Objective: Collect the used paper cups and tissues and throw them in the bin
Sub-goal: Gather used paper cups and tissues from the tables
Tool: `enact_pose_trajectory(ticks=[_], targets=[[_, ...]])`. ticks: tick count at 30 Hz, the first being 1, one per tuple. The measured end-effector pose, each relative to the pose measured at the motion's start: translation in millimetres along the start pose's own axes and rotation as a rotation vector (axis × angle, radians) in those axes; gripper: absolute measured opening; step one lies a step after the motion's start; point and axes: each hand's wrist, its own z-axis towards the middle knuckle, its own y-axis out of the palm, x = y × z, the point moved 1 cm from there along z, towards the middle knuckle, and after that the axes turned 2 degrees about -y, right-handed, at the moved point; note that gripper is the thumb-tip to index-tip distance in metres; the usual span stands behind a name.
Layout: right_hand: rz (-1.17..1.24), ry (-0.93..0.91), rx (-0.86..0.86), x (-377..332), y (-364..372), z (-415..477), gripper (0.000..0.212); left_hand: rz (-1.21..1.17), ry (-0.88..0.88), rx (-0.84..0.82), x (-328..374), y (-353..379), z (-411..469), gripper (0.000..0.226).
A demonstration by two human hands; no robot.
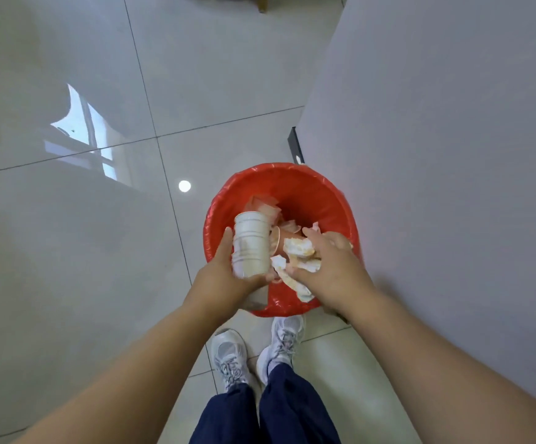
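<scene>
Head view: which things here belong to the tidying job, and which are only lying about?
Job: stack of paper cups in the left hand; crumpled tissues in the right hand; red-lined bin below them.
Not the job: white shoes; grey surface beside the bin; tiled floor.

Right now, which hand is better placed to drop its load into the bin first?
Probably right: the right hand holds the tissues well inside the rim of the red bin. The left hand grips the cup stack nearer the rim.
</scene>
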Motion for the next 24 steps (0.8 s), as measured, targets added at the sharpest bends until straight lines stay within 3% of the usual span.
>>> enact_pose_trajectory(ticks=[6, 14, 24], targets=[[-0.019, 0.006, -0.074, 18.1, 22.2, 33.8, 0.081, 0.022, 0.012, -0.006, -12.4, 17.5, 33.0, 0.078], [0.163, 0.048, -0.017, -1.6, 1.9, -15.8, 0.031, 0.034, -0.041, -0.002, -6.0, -8.1, -22.1, 0.05], [0.435, 0.03, 0.198, -62.2, -40.4, -142.9, 0.011, -0.111, 0.131, -0.025, 39.0, -50.6, -133.1, 0.024]])
